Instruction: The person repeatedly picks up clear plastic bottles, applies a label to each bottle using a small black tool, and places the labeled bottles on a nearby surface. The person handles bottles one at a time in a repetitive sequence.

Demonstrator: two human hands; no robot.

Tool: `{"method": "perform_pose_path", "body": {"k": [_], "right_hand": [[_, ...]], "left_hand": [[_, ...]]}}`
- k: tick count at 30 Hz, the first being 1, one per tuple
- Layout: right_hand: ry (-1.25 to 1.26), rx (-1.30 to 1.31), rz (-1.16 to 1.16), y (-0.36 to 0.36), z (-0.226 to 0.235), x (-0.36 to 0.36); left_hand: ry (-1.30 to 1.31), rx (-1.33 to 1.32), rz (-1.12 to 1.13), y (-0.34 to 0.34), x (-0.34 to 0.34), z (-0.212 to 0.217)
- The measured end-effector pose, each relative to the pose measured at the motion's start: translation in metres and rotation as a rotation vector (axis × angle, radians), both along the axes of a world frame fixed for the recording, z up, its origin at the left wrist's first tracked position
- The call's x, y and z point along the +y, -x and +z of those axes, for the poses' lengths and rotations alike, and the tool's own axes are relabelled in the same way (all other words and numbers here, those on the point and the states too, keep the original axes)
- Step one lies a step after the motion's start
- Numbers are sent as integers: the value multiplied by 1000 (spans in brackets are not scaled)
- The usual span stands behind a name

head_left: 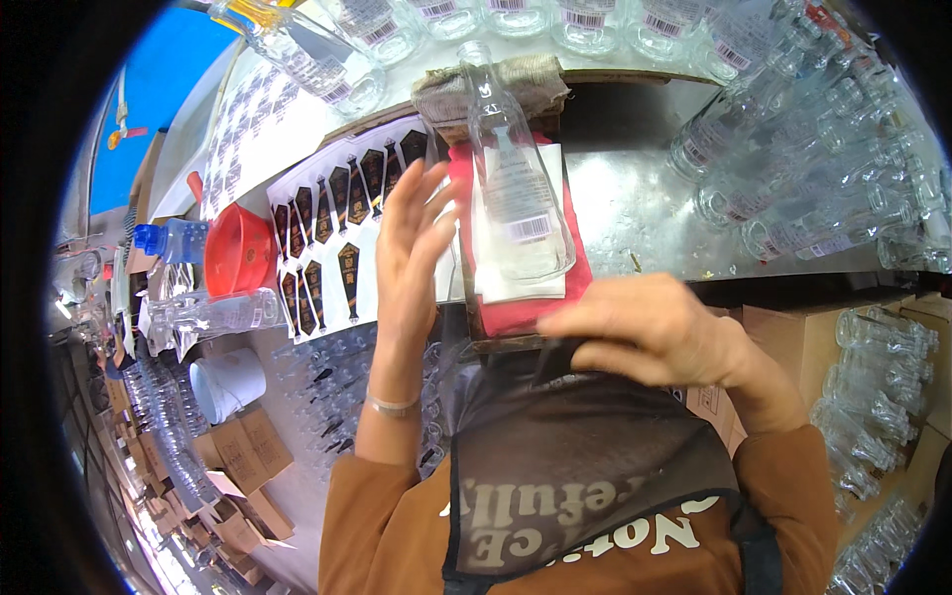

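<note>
Nearest me, my right hand (645,332) lies low over a dark mesh apron (585,446), its fingers (580,322) curled loosely; whether they pinch anything I cannot tell. My left hand (412,253) is raised, fingers (421,198) spread and released, gripping nothing. Just beyond both sets of fingertips, a clear glass bottle (516,188) lies on its side on white paper over a red cloth (521,307). Left of the left fingers sits a sheet of black labels (332,228) on the steel bench (635,208). Further off, more clear bottles (793,169) are stacked.
</note>
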State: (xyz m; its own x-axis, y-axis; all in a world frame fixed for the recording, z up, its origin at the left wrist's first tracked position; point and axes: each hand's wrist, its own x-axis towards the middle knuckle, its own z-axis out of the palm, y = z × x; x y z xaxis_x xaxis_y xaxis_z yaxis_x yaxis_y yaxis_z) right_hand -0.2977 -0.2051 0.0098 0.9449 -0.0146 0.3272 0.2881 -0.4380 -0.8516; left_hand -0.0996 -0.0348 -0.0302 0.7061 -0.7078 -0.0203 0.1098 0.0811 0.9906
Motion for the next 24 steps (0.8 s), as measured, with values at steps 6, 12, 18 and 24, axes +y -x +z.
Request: {"method": "perform_pose_path", "body": {"k": [6, 12, 18, 24], "right_hand": [[-543, 163, -358, -25, 5, -43], [-118, -36, -434, -77, 53, -46], [161, -149, -224, -35, 93, -16], [168, -161, -646, 79, 114, -7]], "left_hand": [[-93, 179, -87, -15, -59, -5], [64, -130, -55, 29, -40, 23], [250, -280, -162, 58, -7, 11], [203, -386, -213, 52, -11, 20]]}}
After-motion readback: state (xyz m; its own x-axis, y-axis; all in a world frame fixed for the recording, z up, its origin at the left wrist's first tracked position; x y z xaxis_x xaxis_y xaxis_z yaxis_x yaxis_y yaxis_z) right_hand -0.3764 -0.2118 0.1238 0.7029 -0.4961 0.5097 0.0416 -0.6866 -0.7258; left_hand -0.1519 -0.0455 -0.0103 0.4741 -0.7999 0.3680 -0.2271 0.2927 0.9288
